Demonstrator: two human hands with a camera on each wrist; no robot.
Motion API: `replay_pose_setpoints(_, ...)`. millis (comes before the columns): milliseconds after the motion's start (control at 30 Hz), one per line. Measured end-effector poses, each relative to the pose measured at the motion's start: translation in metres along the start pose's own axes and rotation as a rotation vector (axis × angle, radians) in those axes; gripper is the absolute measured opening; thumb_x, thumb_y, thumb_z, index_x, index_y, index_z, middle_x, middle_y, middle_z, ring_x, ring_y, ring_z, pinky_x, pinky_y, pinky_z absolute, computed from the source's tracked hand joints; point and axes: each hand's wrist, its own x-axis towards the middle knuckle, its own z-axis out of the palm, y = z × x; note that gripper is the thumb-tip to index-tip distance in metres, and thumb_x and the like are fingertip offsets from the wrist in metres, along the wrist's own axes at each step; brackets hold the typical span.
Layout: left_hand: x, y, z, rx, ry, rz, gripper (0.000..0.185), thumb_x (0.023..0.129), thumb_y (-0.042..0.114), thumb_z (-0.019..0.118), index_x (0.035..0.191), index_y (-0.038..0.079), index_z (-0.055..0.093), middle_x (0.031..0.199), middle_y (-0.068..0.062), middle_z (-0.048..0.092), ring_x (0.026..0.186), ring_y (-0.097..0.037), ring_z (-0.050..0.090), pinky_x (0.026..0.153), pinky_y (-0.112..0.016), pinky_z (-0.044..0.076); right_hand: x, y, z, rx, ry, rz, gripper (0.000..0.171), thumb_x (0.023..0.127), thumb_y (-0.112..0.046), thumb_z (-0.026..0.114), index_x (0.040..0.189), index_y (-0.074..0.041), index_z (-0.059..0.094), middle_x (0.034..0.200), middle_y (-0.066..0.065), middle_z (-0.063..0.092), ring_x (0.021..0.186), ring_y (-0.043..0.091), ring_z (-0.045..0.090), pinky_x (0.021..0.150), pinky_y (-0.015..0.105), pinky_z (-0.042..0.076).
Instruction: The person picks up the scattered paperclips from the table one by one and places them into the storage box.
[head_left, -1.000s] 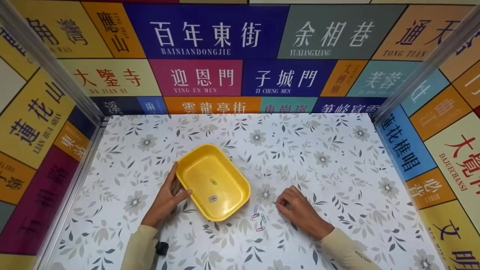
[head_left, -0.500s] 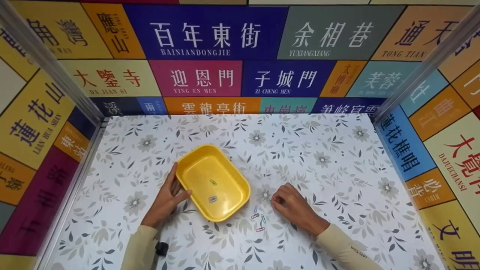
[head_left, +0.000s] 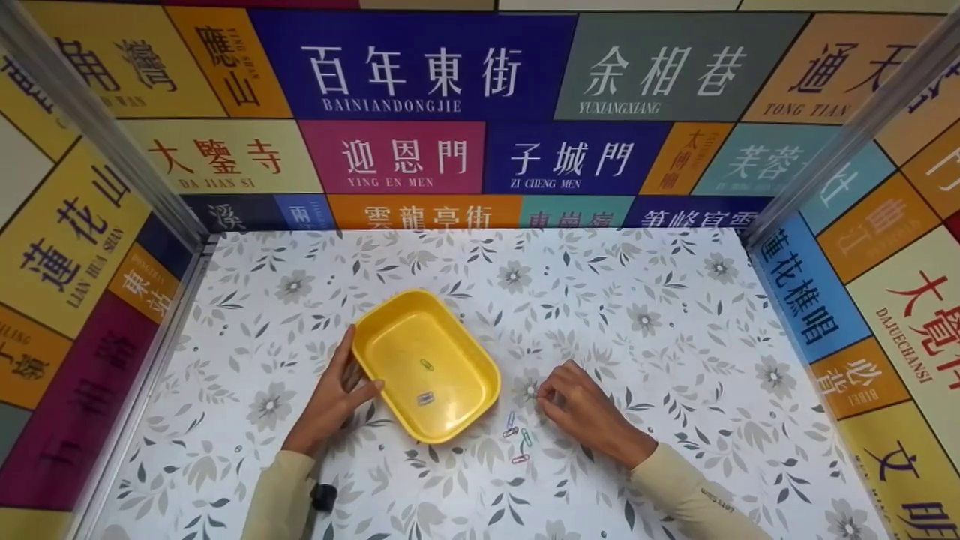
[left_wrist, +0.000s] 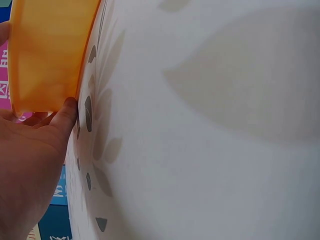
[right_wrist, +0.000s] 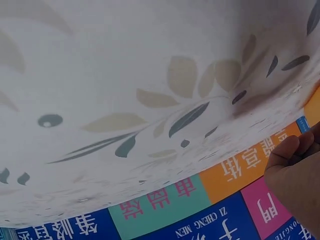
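A yellow plastic tray lies on the flowered tabletop, a green paper clip and a small greyish rectangular item inside it. My left hand grips the tray's left side, its thumb at the rim; the left wrist view shows the fingers against the tray wall. Several coloured paper clips lie to the right of the tray. Just beyond them is my right hand, fingers curled with thumb and index close together. Whether anything small is pinched there is hidden, also in the right wrist view.
Sign-covered panels rise behind the table and on both sides, with metal posts at the corners. A small black object sits by the left sleeve. White floral covering spreads across the table.
My right hand has shifted a little left and away from me, towards the tray, its fingers still curled. The left hand, the tray and the loose paper clips have stayed put.
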Motion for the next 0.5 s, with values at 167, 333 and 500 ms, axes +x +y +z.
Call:
replay_pose_setpoints(167,0.001,0.0,0.0,0.008,0.005,-0.018,0.113,0.102,0.015,0.082,0.179,0.027,0.001,0.185,0.005,0.007,0.17,-0.02,0.015,0.136,-0.037,0.02,0.006,-0.001,-0.003,0.002,-0.003,-0.023,0.021,0.09,0.001,0.086,0.089,-0.013,0.071,0.088,-0.004,0.064,0.089,0.013,0.055,0.077,0.029,0.052)
replay_pose_setpoints(333,0.001,0.0,0.001,0.004,0.01,-0.024,0.113,0.102,0.014,0.082,0.179,0.029,0.001,0.185,0.005,0.008,0.17,-0.019,0.016,0.136,-0.037,0.02,0.012,-0.003,-0.006,0.005,-0.015,-0.039,0.021,0.091,0.003,0.085,0.089,-0.013,0.071,0.088,-0.004,0.064,0.09,0.013,0.054,0.079,0.03,0.052)
replay_pose_setpoints(500,0.001,0.001,0.001,-0.008,0.003,-0.004,0.112,0.102,0.011,0.08,0.179,0.027,0.001,0.185,0.004,0.008,0.17,-0.02,0.017,0.134,-0.035,0.022,0.018,-0.006,-0.008,0.003,-0.031,-0.034,0.021,0.093,0.001,0.085,0.09,-0.014,0.071,0.089,-0.005,0.063,0.091,0.012,0.054,0.08,0.03,0.052)
